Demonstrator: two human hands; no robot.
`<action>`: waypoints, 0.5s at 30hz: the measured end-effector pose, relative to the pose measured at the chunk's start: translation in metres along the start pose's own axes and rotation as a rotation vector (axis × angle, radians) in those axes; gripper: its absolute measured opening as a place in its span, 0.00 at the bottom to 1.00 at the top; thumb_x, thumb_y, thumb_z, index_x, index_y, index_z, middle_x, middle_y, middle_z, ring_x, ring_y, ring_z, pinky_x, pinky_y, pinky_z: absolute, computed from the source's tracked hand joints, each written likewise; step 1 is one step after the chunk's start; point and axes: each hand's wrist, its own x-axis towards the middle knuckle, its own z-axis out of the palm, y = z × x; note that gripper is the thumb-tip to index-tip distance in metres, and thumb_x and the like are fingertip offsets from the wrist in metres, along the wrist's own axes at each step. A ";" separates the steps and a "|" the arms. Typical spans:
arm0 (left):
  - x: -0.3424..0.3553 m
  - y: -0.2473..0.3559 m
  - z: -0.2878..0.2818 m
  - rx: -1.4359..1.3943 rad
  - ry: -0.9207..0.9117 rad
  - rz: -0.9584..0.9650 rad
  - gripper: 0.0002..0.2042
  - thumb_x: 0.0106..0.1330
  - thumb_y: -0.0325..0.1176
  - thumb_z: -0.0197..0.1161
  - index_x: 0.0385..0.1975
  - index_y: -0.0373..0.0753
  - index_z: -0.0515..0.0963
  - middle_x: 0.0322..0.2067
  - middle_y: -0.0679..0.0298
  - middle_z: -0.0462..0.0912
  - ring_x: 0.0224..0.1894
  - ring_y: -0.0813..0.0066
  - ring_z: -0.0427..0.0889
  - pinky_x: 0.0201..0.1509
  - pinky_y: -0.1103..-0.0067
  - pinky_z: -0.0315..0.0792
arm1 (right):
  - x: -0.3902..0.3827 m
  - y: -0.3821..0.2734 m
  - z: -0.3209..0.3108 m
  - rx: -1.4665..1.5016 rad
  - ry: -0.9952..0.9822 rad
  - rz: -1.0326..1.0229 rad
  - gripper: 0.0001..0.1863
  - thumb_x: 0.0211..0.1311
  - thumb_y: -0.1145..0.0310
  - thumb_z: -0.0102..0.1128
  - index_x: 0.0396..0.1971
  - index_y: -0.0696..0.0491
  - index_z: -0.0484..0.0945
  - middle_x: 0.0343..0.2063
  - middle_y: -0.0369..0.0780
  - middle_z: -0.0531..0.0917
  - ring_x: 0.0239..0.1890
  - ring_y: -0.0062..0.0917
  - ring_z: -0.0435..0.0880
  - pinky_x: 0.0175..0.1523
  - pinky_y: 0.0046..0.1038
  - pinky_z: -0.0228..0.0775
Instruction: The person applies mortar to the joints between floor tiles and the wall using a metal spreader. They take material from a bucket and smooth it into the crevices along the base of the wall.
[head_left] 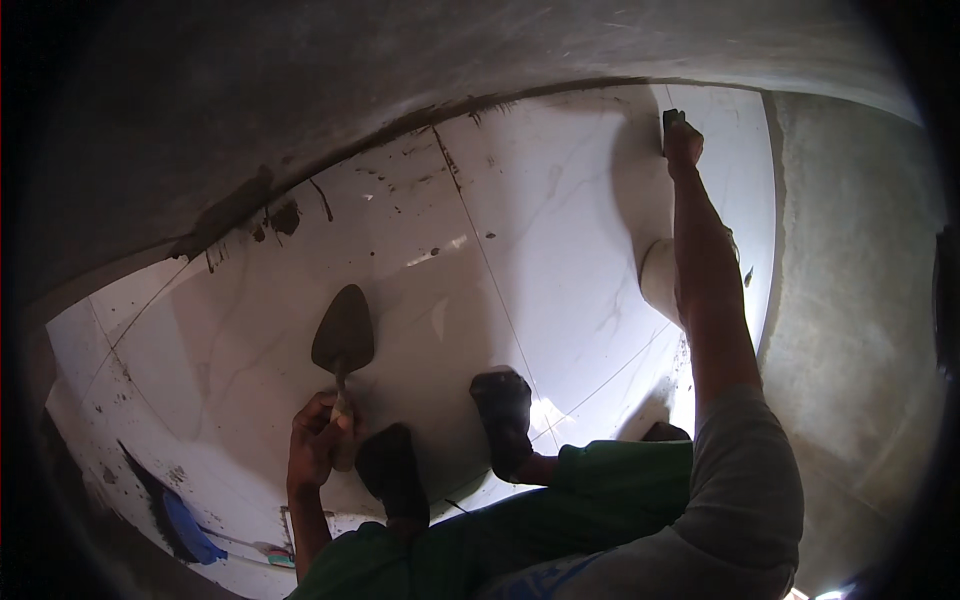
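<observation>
Hands: two, both bare and well apart.
Left hand [318, 440]: its grip is closed around the handle of one pointing trowel [343, 335].
Trowel: one, in front of the left shoe, its rounded blade aimed away from the person; whether it touches the floor cannot be told.
Right hand [685, 147]: arm stretched out, its grip clamped on one small dark hand tool [669, 124], type unclear.
Hand tool: one, at the far right of the floor, near the wall foot.
Container: one, pale and round-sided [657, 275], partly behind the right forearm.
Shoes: two, dark [388, 462], on the floor.
Trousers: one green pair [620, 470].
Walls: two grey ones in view, one ahead [330, 80], one at right [850, 230].
Floor: white veined tiles [560, 230] with several dark smears, mostly near the wall ahead.
Blue item: one [188, 528], lower left, kind unclear.
</observation>
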 end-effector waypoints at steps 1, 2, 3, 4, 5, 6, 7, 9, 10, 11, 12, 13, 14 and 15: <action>0.000 0.002 0.000 -0.003 0.009 0.003 0.08 0.69 0.30 0.67 0.45 0.38 0.79 0.36 0.63 0.86 0.38 0.75 0.84 0.47 0.75 0.78 | 0.004 -0.001 0.004 0.005 -0.004 -0.008 0.31 0.76 0.39 0.47 0.46 0.49 0.90 0.51 0.51 0.88 0.56 0.51 0.86 0.61 0.48 0.77; -0.001 0.002 0.000 -0.006 0.006 0.003 0.08 0.69 0.29 0.67 0.45 0.38 0.79 0.37 0.63 0.86 0.38 0.74 0.85 0.47 0.74 0.79 | 0.006 0.000 0.006 0.058 -0.021 0.028 0.31 0.75 0.39 0.47 0.47 0.48 0.90 0.50 0.52 0.88 0.56 0.51 0.86 0.62 0.48 0.77; 0.000 0.002 -0.001 -0.009 0.000 0.002 0.09 0.69 0.29 0.66 0.45 0.38 0.79 0.37 0.63 0.86 0.38 0.73 0.86 0.48 0.74 0.79 | 0.008 0.002 0.007 0.110 -0.036 0.065 0.30 0.75 0.39 0.47 0.47 0.48 0.91 0.49 0.52 0.89 0.56 0.51 0.86 0.62 0.48 0.77; -0.003 0.001 -0.003 -0.006 0.018 0.001 0.09 0.69 0.29 0.66 0.45 0.38 0.79 0.37 0.63 0.86 0.38 0.73 0.86 0.48 0.74 0.79 | -0.001 -0.011 0.013 0.120 -0.051 0.059 0.30 0.75 0.39 0.47 0.47 0.48 0.91 0.49 0.52 0.89 0.56 0.51 0.86 0.62 0.48 0.77; -0.005 0.000 -0.005 0.006 0.046 -0.010 0.09 0.69 0.29 0.66 0.46 0.38 0.79 0.37 0.63 0.86 0.38 0.73 0.86 0.48 0.74 0.79 | -0.012 -0.026 0.014 0.145 -0.063 0.139 0.31 0.75 0.38 0.47 0.47 0.48 0.91 0.49 0.52 0.89 0.56 0.50 0.87 0.61 0.47 0.77; -0.007 -0.002 -0.004 0.014 0.061 -0.023 0.09 0.69 0.29 0.66 0.46 0.38 0.79 0.37 0.63 0.86 0.38 0.72 0.86 0.48 0.74 0.79 | -0.019 -0.032 0.011 0.160 -0.064 0.221 0.31 0.75 0.38 0.46 0.46 0.48 0.91 0.49 0.52 0.89 0.55 0.50 0.87 0.61 0.47 0.78; -0.004 -0.004 -0.002 0.005 0.042 -0.022 0.09 0.69 0.29 0.66 0.46 0.38 0.79 0.37 0.63 0.86 0.38 0.72 0.86 0.48 0.74 0.79 | -0.014 -0.027 0.005 0.148 -0.046 0.222 0.31 0.75 0.38 0.46 0.46 0.48 0.91 0.49 0.52 0.89 0.55 0.50 0.87 0.61 0.47 0.78; 0.003 -0.006 0.000 0.002 0.038 -0.013 0.09 0.69 0.29 0.66 0.46 0.38 0.79 0.36 0.63 0.86 0.38 0.73 0.86 0.48 0.74 0.79 | 0.001 -0.019 0.000 0.018 -0.049 -0.163 0.31 0.75 0.39 0.47 0.47 0.49 0.90 0.49 0.51 0.89 0.53 0.50 0.88 0.58 0.49 0.79; 0.007 -0.007 0.002 -0.004 0.017 -0.004 0.09 0.69 0.29 0.66 0.46 0.38 0.79 0.36 0.63 0.86 0.38 0.73 0.86 0.48 0.74 0.79 | 0.008 -0.017 -0.001 -0.037 -0.046 -0.276 0.31 0.75 0.39 0.47 0.48 0.49 0.89 0.49 0.51 0.89 0.51 0.51 0.88 0.57 0.50 0.79; 0.006 -0.005 0.002 -0.007 0.007 0.008 0.09 0.69 0.30 0.66 0.46 0.38 0.80 0.36 0.63 0.86 0.38 0.73 0.85 0.49 0.74 0.79 | -0.006 -0.032 0.003 -0.040 -0.054 -0.254 0.30 0.75 0.39 0.47 0.48 0.49 0.89 0.49 0.51 0.89 0.51 0.52 0.88 0.57 0.50 0.79; 0.004 -0.004 0.002 -0.011 -0.004 0.021 0.08 0.69 0.30 0.66 0.46 0.38 0.80 0.36 0.63 0.86 0.38 0.73 0.85 0.49 0.73 0.79 | -0.019 -0.048 0.005 -0.044 -0.058 -0.234 0.30 0.76 0.39 0.47 0.49 0.48 0.88 0.49 0.51 0.89 0.50 0.52 0.88 0.56 0.51 0.79; -0.002 -0.002 0.000 0.000 0.024 0.021 0.08 0.69 0.30 0.66 0.46 0.38 0.80 0.36 0.63 0.86 0.38 0.73 0.85 0.49 0.73 0.79 | -0.058 -0.083 0.000 0.075 -0.127 -0.260 0.29 0.76 0.40 0.46 0.50 0.46 0.88 0.49 0.50 0.89 0.51 0.53 0.87 0.57 0.51 0.79; -0.002 0.000 0.001 0.028 0.019 0.027 0.08 0.69 0.30 0.66 0.45 0.38 0.80 0.36 0.64 0.86 0.38 0.73 0.85 0.49 0.73 0.79 | -0.082 -0.105 -0.015 0.178 -0.171 -0.279 0.28 0.77 0.40 0.45 0.51 0.44 0.87 0.49 0.49 0.89 0.51 0.54 0.86 0.58 0.51 0.78; 0.001 0.001 0.003 0.051 -0.007 0.034 0.08 0.69 0.30 0.66 0.45 0.38 0.80 0.36 0.64 0.85 0.38 0.73 0.85 0.49 0.74 0.79 | -0.089 -0.105 -0.023 0.168 -0.151 -0.272 0.28 0.77 0.40 0.45 0.51 0.44 0.87 0.49 0.49 0.89 0.51 0.54 0.86 0.58 0.51 0.78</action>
